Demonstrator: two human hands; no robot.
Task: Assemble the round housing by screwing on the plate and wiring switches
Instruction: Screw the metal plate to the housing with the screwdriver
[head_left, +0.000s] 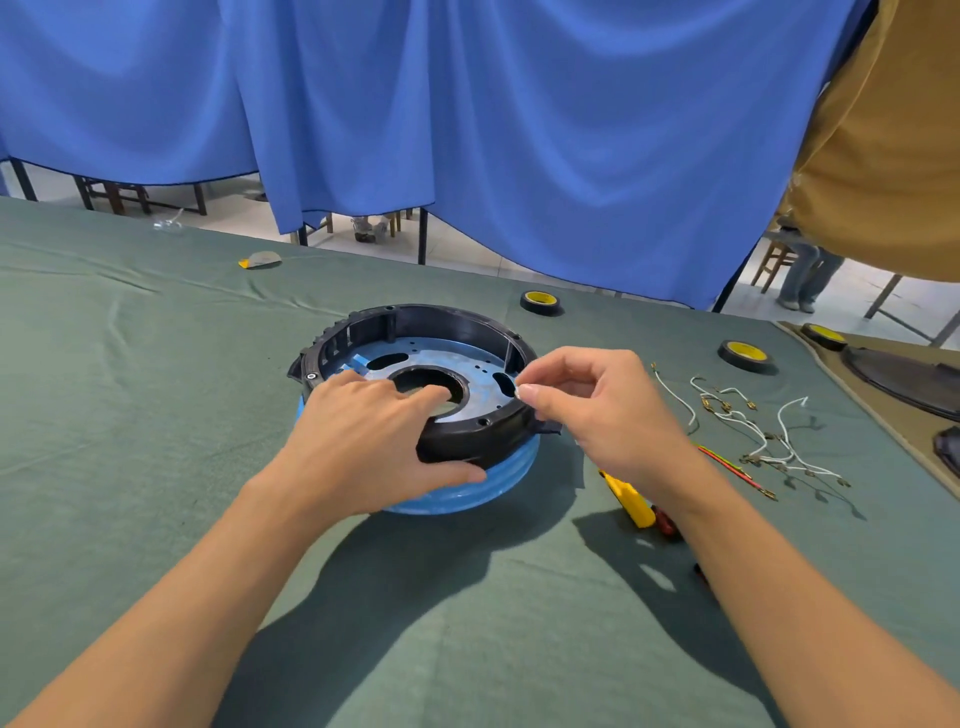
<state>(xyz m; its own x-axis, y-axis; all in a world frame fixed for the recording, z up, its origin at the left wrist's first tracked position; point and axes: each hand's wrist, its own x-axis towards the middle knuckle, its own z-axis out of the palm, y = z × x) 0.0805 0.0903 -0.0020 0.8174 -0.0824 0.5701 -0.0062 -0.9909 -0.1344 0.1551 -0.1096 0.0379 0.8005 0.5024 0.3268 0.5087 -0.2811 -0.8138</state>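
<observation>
The round black housing (457, 319) sits on a blue ribbed ring (467, 496) in the middle of the green cloth. Inside it lies a round plate (441, 358) covered in blue film, with a centre hole. My left hand (363, 441) grips the housing's near rim, thumb outside on the wall, fingers on the plate near the hole. My right hand (592, 410) hovers over the right rim with thumb and forefinger pinched together; whatever they hold is too small to make out. White wires with terminals (748, 421) and a red-and-green wire (727, 465) lie to the right.
A yellow-handled tool (631, 501) lies under my right wrist. Three black tape rolls with yellow cores (540, 301) (745, 356) (823, 335) stand at the back right. Dark parts (904, 382) rest on a tan mat at the far right. Blue curtains hang behind the table.
</observation>
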